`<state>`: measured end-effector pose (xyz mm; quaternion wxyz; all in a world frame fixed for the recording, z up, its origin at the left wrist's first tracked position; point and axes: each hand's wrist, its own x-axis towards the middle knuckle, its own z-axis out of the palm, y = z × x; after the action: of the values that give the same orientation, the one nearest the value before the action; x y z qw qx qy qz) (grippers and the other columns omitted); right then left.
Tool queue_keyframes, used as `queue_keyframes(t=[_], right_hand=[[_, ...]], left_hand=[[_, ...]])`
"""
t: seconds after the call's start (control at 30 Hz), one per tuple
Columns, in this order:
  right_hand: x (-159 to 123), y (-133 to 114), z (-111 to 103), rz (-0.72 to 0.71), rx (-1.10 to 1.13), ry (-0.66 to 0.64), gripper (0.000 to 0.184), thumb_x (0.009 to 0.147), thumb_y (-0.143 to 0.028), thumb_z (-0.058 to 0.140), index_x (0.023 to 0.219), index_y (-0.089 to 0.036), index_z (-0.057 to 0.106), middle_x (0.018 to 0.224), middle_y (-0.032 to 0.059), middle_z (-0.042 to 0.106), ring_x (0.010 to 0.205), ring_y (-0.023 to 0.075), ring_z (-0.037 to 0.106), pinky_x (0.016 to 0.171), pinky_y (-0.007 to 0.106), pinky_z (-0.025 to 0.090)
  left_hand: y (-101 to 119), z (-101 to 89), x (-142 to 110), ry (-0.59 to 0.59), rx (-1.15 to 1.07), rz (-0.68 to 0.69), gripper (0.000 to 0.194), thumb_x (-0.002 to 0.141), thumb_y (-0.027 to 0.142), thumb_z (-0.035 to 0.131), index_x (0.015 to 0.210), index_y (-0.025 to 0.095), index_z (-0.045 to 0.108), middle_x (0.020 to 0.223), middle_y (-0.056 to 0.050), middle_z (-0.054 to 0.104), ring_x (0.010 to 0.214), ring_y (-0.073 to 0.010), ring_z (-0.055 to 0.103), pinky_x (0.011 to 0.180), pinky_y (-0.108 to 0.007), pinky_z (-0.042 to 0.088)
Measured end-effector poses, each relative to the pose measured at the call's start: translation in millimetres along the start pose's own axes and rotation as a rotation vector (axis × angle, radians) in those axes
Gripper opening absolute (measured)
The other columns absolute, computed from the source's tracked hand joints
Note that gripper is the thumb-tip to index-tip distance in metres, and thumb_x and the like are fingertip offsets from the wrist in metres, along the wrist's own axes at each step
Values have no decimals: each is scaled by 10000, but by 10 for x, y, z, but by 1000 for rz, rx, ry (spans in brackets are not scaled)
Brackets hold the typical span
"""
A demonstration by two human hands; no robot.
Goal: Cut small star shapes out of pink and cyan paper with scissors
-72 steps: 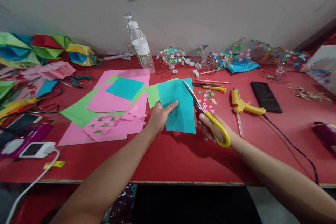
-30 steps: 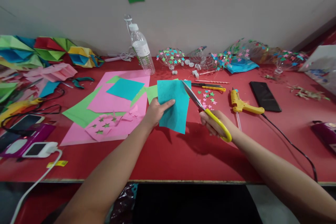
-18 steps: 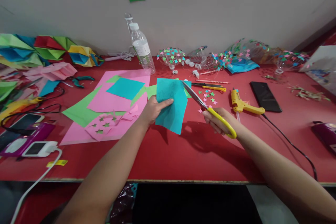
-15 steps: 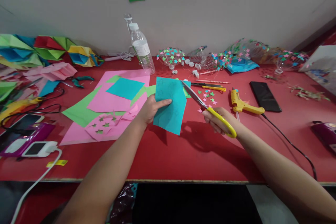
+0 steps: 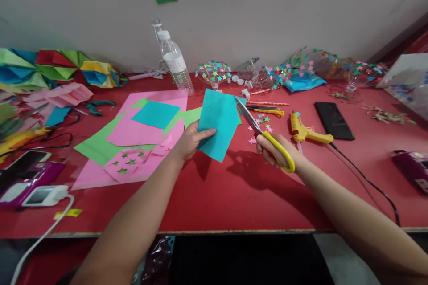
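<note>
Above the middle of the red table, my left hand [image 5: 192,141] pinches a sheet of turquoise paper [image 5: 219,120] by its left edge, thumb on top. Faint drawn marks show on the upper part of the sheet. My right hand [image 5: 272,149] is closed round the yellow handles of a pair of scissors [image 5: 278,151]. Their blades point up and left, with the tips at the sheet's upper right edge; whether they touch it I cannot tell. Small coloured paper stars [image 5: 262,122] lie just behind my right hand.
Pink and green sheets [image 5: 93,142] lie at left, a turquoise piece on top. A clear bottle [image 5: 175,64] stands behind. To the right are a box cutter [image 5: 267,110], a yellow glue gun [image 5: 307,131] with its cord and a black phone [image 5: 334,120]. Star-covered plastic pieces [image 5: 214,73] line the wall.
The turquoise sheet has turned and tilted in my left hand, its lower corner swinging left and up. The scissors stay by its upper right edge. The whole view has shifted slightly.
</note>
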<state>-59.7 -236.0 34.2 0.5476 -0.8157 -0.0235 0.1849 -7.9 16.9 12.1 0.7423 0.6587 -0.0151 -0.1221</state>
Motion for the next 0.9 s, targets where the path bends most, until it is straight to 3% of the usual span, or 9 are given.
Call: queue_keyframes(t=[0.43,0.6,0.67,0.77,0.83,0.9], right_hand=[[35,23,-20,52,-8,42,512,773,-686,567,641,-195,510,334,-65,408,286,77,383,304,187,313],[45,65,27,40,42,72,479,793,-647,576,637,-200,500,328,-66,419,271,79,379,296,193,314],[50,67,24,-3,84,99,446,807,-610,578,649,-197,517,343,-64,439,272,76,385,306,197,315],[48,38,8,-31,75,143,419,785,-539,621,579,-198,491,363,-51,465,283,67,394,322,202,315],[42,17,2,-26,64,122,407,763,-466,645,517,-201,457,361,-46,461,290,63,399,333,205,320],[38,15,7,-21,70,81,374,751,-385,638,487,-204,445,346,-46,450,288,64,394,335,210,315]], left_hand=[[-10,-112,62,-84,101,-5,514,588,391,819,1034,167,694,978,-106,756,919,-294,698,811,-405,544],[6,-126,54,-124,114,-49,498,591,371,819,1019,151,691,956,-85,756,855,-250,693,790,-370,539],[9,-119,35,-201,140,-105,455,596,351,821,990,159,700,939,-75,757,827,-233,692,769,-354,540],[5,-76,-22,-413,209,-217,387,623,320,814,970,179,718,925,-70,758,805,-223,696,733,-342,543],[1,-29,-68,-548,234,-270,366,644,312,805,979,186,726,936,-75,758,805,-221,700,726,-342,544],[-6,16,-96,-601,217,-296,396,645,312,808,1011,188,722,982,-84,754,836,-226,703,741,-346,547]])
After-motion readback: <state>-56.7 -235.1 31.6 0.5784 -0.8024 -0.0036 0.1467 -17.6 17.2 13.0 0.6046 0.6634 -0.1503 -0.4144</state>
